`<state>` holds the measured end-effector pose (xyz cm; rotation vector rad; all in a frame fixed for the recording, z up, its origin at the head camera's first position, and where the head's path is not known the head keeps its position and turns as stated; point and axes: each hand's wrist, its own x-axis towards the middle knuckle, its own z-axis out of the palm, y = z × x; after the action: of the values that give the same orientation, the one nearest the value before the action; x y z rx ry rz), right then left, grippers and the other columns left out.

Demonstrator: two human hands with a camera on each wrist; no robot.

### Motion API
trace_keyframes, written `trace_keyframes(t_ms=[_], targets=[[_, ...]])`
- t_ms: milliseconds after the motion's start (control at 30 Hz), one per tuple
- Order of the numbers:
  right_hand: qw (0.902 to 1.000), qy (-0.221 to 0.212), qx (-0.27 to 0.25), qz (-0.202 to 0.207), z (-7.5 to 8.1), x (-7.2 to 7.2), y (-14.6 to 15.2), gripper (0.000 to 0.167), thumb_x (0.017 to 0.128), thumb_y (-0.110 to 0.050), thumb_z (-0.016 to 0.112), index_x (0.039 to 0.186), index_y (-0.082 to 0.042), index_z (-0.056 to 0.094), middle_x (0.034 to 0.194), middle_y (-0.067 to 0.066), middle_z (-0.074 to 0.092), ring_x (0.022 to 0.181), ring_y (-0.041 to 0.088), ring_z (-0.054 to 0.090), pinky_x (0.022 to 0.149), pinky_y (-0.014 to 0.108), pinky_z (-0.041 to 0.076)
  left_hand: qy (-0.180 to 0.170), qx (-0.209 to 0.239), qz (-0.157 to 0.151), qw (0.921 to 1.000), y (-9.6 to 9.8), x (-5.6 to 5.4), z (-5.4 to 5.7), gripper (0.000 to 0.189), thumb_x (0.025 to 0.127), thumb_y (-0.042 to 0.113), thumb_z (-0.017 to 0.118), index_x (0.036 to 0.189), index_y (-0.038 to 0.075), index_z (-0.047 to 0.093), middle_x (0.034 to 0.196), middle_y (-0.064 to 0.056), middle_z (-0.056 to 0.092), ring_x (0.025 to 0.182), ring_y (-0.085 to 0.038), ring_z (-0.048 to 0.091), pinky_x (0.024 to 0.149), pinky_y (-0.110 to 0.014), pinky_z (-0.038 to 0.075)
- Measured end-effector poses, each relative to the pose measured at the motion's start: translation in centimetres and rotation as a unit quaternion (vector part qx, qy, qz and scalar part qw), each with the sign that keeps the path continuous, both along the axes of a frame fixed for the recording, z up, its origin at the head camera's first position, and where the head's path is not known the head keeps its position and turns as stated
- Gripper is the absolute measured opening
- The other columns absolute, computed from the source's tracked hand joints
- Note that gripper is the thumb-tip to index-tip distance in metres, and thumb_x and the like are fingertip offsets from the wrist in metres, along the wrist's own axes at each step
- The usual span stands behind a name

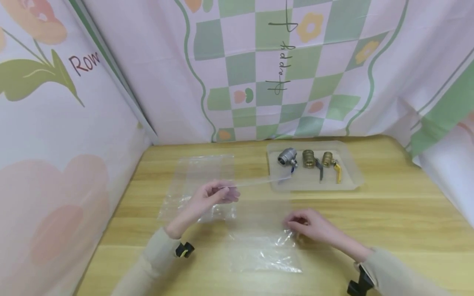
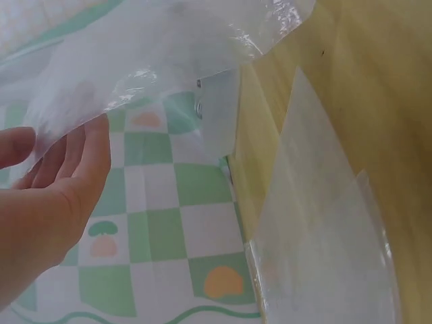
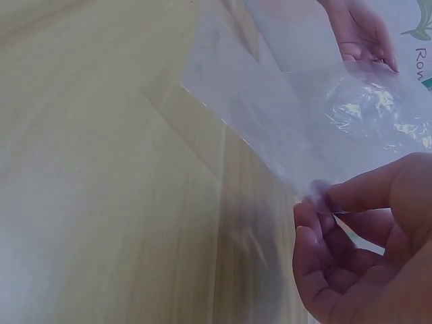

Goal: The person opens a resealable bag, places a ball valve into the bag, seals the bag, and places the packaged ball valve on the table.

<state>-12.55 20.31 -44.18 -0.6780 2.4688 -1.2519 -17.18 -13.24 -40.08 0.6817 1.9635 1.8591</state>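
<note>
A clear plastic bag (image 1: 263,222) is held raised over the table between both hands. My left hand (image 1: 218,192) holds its upper left edge, thumb on one side and fingers on the other. In the left wrist view the bag's film (image 2: 155,54) drapes over the fingers of the left hand (image 2: 64,175). My right hand (image 1: 309,224) pinches the bag's right edge between thumb and fingertips. The right wrist view shows that pinch of the right hand (image 3: 364,236) on the bag (image 3: 270,121) close up, the left hand (image 3: 361,30) beyond.
A second clear bag (image 1: 200,172) lies flat on the wooden table (image 1: 389,213) at left. A translucent tray (image 1: 348,181) at the back holds a silver valve (image 1: 287,156), a brass valve with a dark handle (image 1: 308,158) and a smaller brass valve with a yellow handle (image 1: 327,159).
</note>
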Motion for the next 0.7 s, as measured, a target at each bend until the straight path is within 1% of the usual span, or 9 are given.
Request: trace_keyframes(t_ms=[100, 167, 233, 333, 433, 533, 600, 700], targets=[[0.9980, 0.058, 0.025, -0.007, -0.2, 0.6, 0.5, 0.018, 0.093, -0.014, 0.065, 0.103, 0.001, 0.070, 0.090, 0.006, 0.073, 0.076, -0.001, 0.061, 0.067, 0.018, 0.057, 0.006, -0.015, -0.008, 0.9998, 0.5, 0.5, -0.3, 0.034, 0.104, 0.014, 0.050, 0.130, -0.007, 0.055, 0.124, -0.030, 0.064, 0.107, -0.021, 0.071, 0.100, -0.045, 0.056], [0.9956, 0.085, 0.035, -0.019, -0.3, 0.8, 0.8, 0.020, 0.091, -0.012, 0.067, 0.104, 0.003, 0.068, 0.090, 0.006, 0.072, 0.077, 0.002, 0.062, 0.068, 0.018, 0.057, 0.017, -0.025, -0.012, 0.9995, 0.8, 0.7, -0.5, 0.033, 0.104, 0.014, 0.050, 0.128, -0.006, 0.057, 0.123, -0.028, 0.065, 0.109, -0.027, 0.071, 0.100, -0.045, 0.056], [0.9935, 0.100, 0.040, -0.038, -0.2, 0.9, 1.0, 0.023, 0.090, -0.010, 0.067, 0.107, 0.005, 0.066, 0.091, 0.006, 0.071, 0.079, 0.006, 0.064, 0.069, 0.019, 0.058, 0.028, -0.033, -0.015, 0.9989, 1.1, 1.0, -0.7, 0.032, 0.104, 0.013, 0.049, 0.127, -0.007, 0.057, 0.122, -0.028, 0.066, 0.110, -0.034, 0.069, 0.099, -0.043, 0.057], [0.9891, 0.126, 0.033, -0.068, 0.4, 0.9, 1.2, 0.026, 0.088, -0.007, 0.069, 0.109, 0.007, 0.063, 0.093, 0.010, 0.071, 0.083, 0.013, 0.066, 0.071, 0.020, 0.060, 0.040, -0.042, -0.019, 0.9981, 1.6, 1.3, -1.0, 0.032, 0.103, 0.012, 0.048, 0.127, -0.009, 0.057, 0.121, -0.028, 0.066, 0.111, -0.040, 0.067, 0.097, -0.034, 0.058], [0.9824, 0.164, 0.013, -0.088, 1.4, 0.6, 1.3, 0.027, 0.086, -0.004, 0.070, 0.110, 0.007, 0.063, 0.096, 0.015, 0.071, 0.085, 0.013, 0.067, 0.070, 0.022, 0.061, 0.041, -0.053, -0.021, 0.9975, 2.0, 1.6, -1.1, 0.032, 0.103, 0.011, 0.049, 0.127, -0.008, 0.057, 0.120, -0.028, 0.067, 0.111, -0.039, 0.067, 0.095, -0.027, 0.059], [0.9725, 0.212, -0.006, -0.097, 2.5, 0.4, 1.2, 0.029, 0.084, -0.002, 0.073, 0.111, 0.003, 0.065, 0.099, 0.017, 0.072, 0.086, 0.008, 0.067, 0.070, 0.023, 0.061, 0.043, -0.068, -0.022, 0.9965, 2.4, 1.9, -1.3, 0.031, 0.103, 0.011, 0.049, 0.126, -0.006, 0.059, 0.119, -0.026, 0.068, 0.109, -0.034, 0.069, 0.094, -0.025, 0.059], [0.9659, 0.241, -0.012, -0.094, 3.1, 0.3, 1.0, 0.029, 0.083, -0.002, 0.074, 0.110, 0.000, 0.067, 0.101, 0.014, 0.074, 0.087, 0.004, 0.066, 0.071, 0.022, 0.061, 0.038, -0.074, -0.020, 0.9963, 2.6, 2.0, -1.4, 0.030, 0.102, 0.012, 0.050, 0.126, -0.005, 0.060, 0.118, -0.024, 0.069, 0.108, -0.030, 0.070, 0.094, -0.025, 0.059], [0.9573, 0.275, -0.009, -0.087, 3.8, 0.3, 0.7, 0.022, 0.081, 0.000, 0.075, 0.102, -0.005, 0.071, 0.095, 0.007, 0.075, 0.083, 0.000, 0.065, 0.071, 0.021, 0.060, 0.045, -0.087, -0.016, 0.9950, 2.8, 2.2, -1.5, 0.029, 0.101, 0.014, 0.054, 0.123, -0.003, 0.062, 0.116, -0.021, 0.070, 0.105, -0.029, 0.071, 0.092, -0.027, 0.060]])
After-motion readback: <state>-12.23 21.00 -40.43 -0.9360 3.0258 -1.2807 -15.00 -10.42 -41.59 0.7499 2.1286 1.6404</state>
